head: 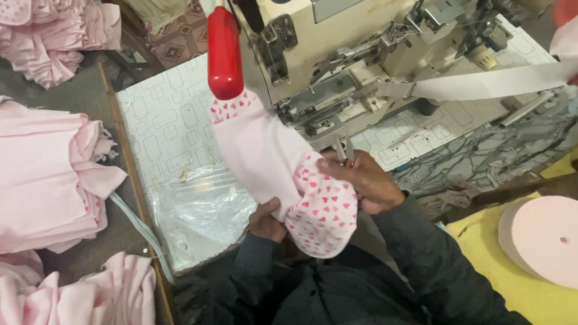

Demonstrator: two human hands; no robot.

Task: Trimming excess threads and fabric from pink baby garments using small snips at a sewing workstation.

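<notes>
Pink cloth, red hearts

The garment [289, 174] is pale pink with red-heart print; the machine handle [224, 54] is red, the tape roll [542, 238] pink.

A pale pink fabric piece with a white, pink-heart-printed edge [283, 174] lies stretched from under the sewing machine toward the person, its heart-printed end bunched and rounded. Small metal thread snips [344, 147] point upward just above that bunched end.
</notes>
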